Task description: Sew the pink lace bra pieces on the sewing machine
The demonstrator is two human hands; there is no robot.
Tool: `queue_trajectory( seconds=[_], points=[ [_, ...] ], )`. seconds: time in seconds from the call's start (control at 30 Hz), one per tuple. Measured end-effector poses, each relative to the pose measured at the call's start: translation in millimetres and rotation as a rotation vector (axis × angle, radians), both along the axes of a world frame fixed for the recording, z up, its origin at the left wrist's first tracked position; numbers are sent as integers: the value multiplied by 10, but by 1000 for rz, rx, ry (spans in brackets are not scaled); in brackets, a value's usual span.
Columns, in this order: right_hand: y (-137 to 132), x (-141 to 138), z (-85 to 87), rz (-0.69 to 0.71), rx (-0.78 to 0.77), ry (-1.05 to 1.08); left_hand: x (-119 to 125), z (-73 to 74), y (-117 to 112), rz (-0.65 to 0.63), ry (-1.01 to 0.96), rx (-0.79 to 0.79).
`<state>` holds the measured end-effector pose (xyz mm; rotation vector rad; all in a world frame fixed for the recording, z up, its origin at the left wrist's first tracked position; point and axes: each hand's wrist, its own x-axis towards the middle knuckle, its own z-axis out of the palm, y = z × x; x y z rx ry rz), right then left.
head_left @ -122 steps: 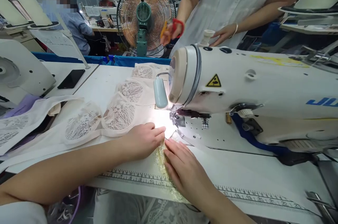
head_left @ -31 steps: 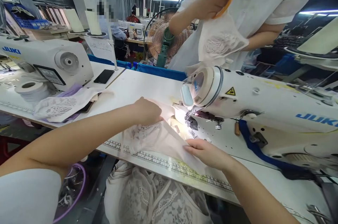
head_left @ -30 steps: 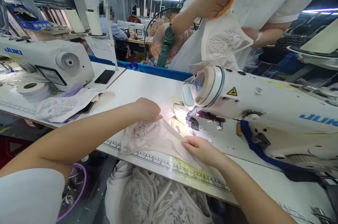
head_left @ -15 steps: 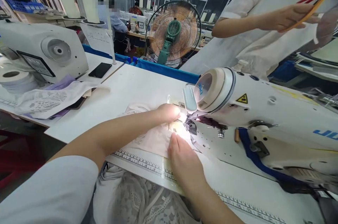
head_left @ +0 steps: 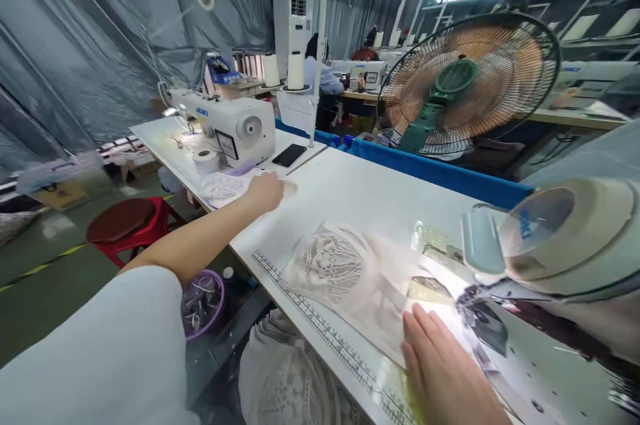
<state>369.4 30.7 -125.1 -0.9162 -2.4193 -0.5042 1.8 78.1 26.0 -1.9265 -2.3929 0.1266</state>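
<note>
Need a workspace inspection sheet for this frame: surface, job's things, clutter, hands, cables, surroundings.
Surface: white sewing table with a printed ruler strip along its near edge.
Job's things: lace piece flat before the sewing machine; stack of lace pieces at the table's left end.
Clutter: black phone; tape roll; purple bin under the table.
Hands: left hand reaches onto the stack; right hand lies flat on the lace piece.
Cables: nothing seen.
Surroundings: standing fan; second machine; red stool; person seated at the back.
</note>
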Motion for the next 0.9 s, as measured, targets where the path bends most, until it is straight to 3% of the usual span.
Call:
queue_trajectory(
  seconds=[0.07,0.13,0.2,0.33,0.4,0.47,0.57,0.67,0.9],
  points=[
    [18,-22,-45,14,21,15,-218,112,-282,49,57,16],
    [13,-52,-37,-1,27,27,-139,165,-449,-53,58,36],
    [-5,-77,25,-32,3,32,188,153,-503,-331,-6,57],
    [-24,-97,264,-11,-150,18,1125,-23,-376,-1014,-161,7],
    [-24,-98,395,15,-281,30,1522,-171,-216,-1239,-211,-57],
    [-31,-100,499,10,-370,48,1795,-336,-9,-1371,-251,-108],
    [-65,-102,571,-44,-385,58,1957,-551,280,-1452,-275,-115],
    [-137,-79,546,-90,-369,59,1938,-683,419,-1456,-287,-56],
    [-413,105,377,-202,-206,64,2017,-766,450,-1396,-257,59]
  ],
)
